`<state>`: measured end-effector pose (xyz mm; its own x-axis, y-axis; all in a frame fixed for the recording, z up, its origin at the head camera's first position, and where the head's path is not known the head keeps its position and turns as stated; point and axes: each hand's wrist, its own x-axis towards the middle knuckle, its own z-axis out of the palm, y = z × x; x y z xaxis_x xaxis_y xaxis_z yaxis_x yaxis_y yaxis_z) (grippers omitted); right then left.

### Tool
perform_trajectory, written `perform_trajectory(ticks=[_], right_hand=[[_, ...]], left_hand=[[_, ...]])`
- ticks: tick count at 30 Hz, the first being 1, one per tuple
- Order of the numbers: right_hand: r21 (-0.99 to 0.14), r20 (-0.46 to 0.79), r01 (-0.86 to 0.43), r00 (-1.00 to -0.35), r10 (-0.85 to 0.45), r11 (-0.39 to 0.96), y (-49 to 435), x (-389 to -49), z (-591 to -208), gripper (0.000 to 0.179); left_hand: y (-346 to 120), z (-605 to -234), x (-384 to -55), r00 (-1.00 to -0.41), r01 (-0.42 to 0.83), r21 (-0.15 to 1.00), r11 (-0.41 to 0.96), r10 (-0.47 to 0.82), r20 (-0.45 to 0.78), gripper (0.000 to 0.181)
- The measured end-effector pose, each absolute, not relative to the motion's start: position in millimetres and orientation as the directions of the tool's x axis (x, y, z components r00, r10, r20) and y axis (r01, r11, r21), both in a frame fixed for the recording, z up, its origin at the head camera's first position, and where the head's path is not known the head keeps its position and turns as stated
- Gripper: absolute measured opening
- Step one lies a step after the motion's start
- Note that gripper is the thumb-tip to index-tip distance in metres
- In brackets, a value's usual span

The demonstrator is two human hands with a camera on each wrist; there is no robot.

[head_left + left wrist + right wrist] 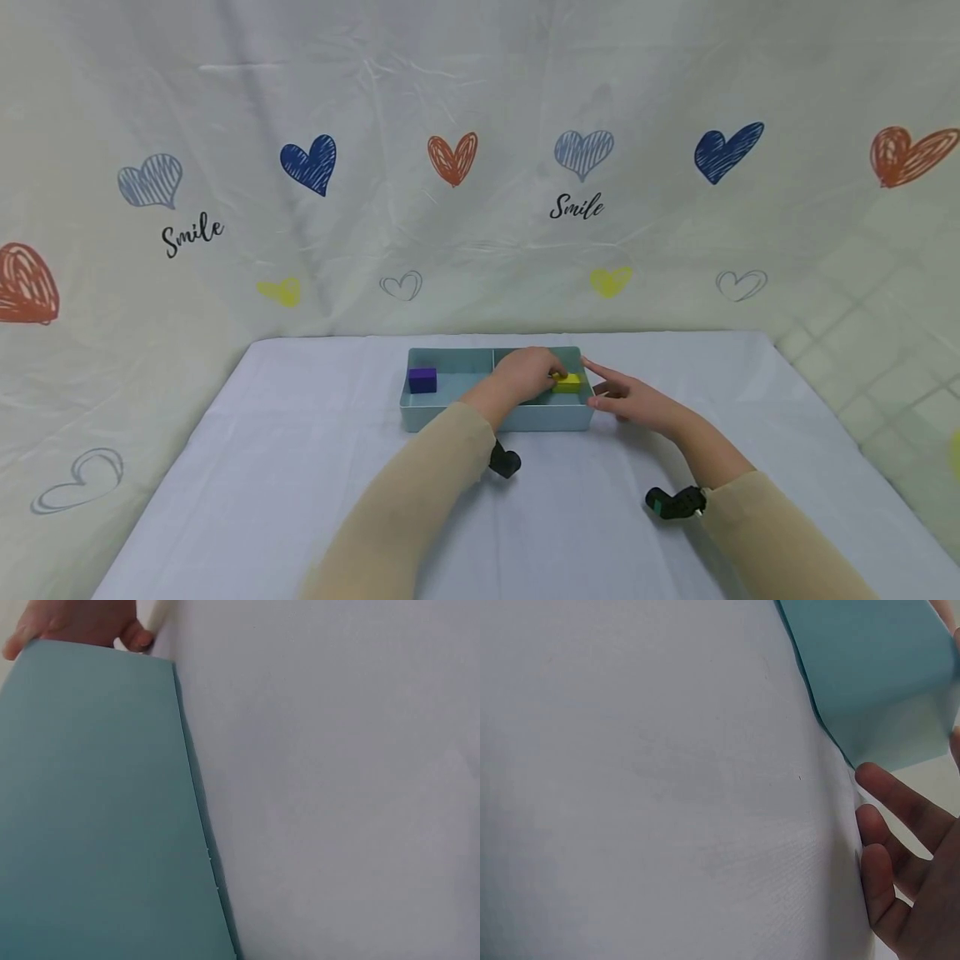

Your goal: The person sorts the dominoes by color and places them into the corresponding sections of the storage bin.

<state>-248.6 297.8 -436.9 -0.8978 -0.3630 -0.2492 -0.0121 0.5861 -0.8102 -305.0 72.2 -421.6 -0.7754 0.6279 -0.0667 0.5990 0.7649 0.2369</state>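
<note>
A light teal two-compartment box [442, 419] sits on the white-covered table. My left hand [525, 373] reaches over its front wall into the right compartment, and its fingertips pinch a yellow block [572, 384] near the right end. At that end wall is my right hand [637, 403], fingers mostly extended and fingertips right at the box's edge. The right wrist view has this hand [922, 859] close beside the box's corner. In the left compartment lies a dark purple block [422, 381], by the left wall. The left wrist view is mostly filled by the box's wall [105, 795], hiding the left fingers.
The white table [315, 467] spreads out around the box. Behind it hangs a pale sheet [480, 67] printed with hearts and the word Smile. A black wrist camera [504, 460] hangs below the left wrist, another black wrist camera [677, 503] below the right.
</note>
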Motion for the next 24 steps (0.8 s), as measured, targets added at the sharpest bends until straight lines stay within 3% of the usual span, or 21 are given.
perform_trajectory(ticks=[24], right_hand=[[-0.791,-0.266,-0.006,-0.897,-0.353,0.612,298.3,-249.9,-440.2,0.078]], left_hand=[[72.2,-423.2,-304.6,-0.768,0.613,0.208,0.762,0.637,-0.067,0.027]])
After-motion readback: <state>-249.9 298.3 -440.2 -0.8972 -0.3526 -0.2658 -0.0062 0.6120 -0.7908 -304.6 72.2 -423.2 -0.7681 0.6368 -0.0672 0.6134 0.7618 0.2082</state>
